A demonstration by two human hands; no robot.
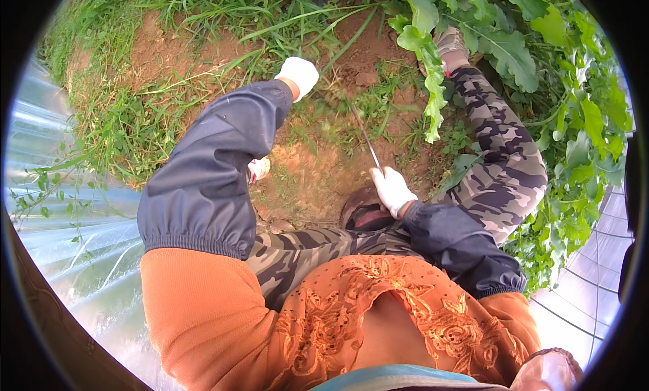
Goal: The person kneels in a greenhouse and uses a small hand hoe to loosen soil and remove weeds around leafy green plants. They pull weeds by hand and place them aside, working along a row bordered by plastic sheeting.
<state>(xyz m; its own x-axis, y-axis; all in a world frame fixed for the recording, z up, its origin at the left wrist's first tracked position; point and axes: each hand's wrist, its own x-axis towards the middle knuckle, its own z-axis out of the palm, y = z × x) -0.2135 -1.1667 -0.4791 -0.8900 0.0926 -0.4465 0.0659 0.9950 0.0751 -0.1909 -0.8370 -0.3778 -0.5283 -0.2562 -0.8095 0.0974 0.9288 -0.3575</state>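
My left hand (299, 79), in a white glove, is balled up low over a patch of weeds and dry grass (329, 89). Its fingers are turned away, so whether they grip any stems is hidden. My right hand (393, 190), also white-gloved, is closed around the near end of a hand tool with a thin metal shaft (364, 132). The shaft slants forward to the left, and its far end blurs into the weeds and soil. Reddish-brown bare soil (299, 180) lies between my legs. Just behind my right hand sits a rounded dark-red object (357, 208), partly covered.
Large lobed-leaf plants (512, 61) crowd the right, one leaf hanging over my right leg (502, 142). Long grass (284, 15) grows ahead. Clear plastic sheeting (76, 228) rises at the left. My shoes (451, 41) stand on the ground, the left one mostly behind my sleeve.
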